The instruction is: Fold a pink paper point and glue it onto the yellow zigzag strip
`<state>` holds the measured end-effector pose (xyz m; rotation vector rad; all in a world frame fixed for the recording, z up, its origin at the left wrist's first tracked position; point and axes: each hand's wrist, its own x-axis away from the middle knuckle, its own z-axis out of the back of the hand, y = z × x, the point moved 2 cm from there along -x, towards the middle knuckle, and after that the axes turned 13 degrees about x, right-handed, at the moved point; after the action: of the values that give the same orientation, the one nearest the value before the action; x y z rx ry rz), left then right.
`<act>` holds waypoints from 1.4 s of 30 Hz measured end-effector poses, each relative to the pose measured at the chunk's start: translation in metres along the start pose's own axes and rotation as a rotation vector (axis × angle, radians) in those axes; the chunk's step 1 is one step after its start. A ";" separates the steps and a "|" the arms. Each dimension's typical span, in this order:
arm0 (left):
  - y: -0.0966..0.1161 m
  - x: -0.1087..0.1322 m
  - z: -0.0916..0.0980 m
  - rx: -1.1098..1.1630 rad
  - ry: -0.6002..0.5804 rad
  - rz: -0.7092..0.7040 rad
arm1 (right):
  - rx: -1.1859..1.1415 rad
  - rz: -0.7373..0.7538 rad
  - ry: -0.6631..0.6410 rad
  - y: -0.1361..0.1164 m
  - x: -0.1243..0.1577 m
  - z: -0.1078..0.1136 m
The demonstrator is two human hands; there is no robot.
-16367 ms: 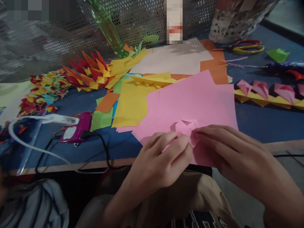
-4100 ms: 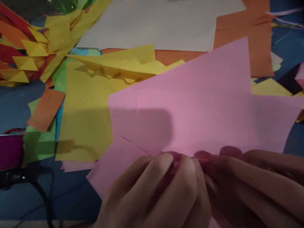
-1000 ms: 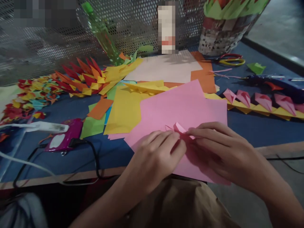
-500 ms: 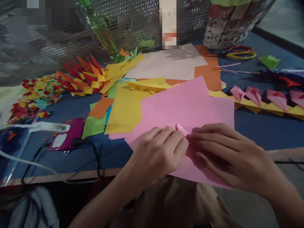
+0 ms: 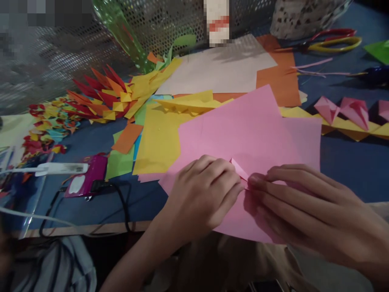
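Between my hands is a small folded piece of pink paper (image 5: 238, 168), partly hidden by my fingers. My left hand (image 5: 208, 192) is closed on its left side, knuckles up. My right hand (image 5: 304, 202) pinches its right end between thumb and fingertips. Both hands work just above a large pink sheet (image 5: 227, 125) that hangs over the table's front edge. Right of the sheet, folded pink paper pieces (image 5: 354, 111) stand on a zigzag yellow paper strip (image 5: 346, 129).
Yellow paper (image 5: 159, 140) lies left of the pink sheet. Scissors (image 5: 334, 44) rest at the back right. A purple device (image 5: 97, 172) with cables sits at the left. Red and orange folded spikes (image 5: 100, 91) and a green bottle (image 5: 124, 34) stand behind, near a perforated metal panel (image 5: 170, 20).
The view has shifted, with scissors and pink pieces now farther right. My right hand appears farther right and slightly lower; both hands keep hold of the small folded paper.
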<state>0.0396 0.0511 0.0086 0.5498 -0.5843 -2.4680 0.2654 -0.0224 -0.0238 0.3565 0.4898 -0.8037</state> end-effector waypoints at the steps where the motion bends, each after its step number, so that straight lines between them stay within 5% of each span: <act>1: 0.000 0.000 0.000 0.000 0.016 -0.009 | -0.008 -0.002 0.000 0.000 0.001 0.000; 15: 0.011 0.008 0.004 -0.105 -0.015 -0.131 | -0.079 -0.015 -0.001 0.002 0.000 0.000; 24: 0.010 0.000 0.001 0.100 0.098 0.104 | -0.114 -0.021 0.006 -0.001 -0.003 0.006; 29: 0.012 -0.005 0.003 0.154 0.038 0.200 | -0.136 -0.020 0.024 -0.002 -0.003 0.006; 42: 0.017 -0.009 -0.003 0.054 0.087 0.261 | -0.142 -0.061 0.027 -0.006 0.005 0.002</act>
<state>0.0554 0.0427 0.0172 0.5618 -0.6459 -2.1780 0.2643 -0.0297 -0.0257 0.2224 0.5816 -0.8188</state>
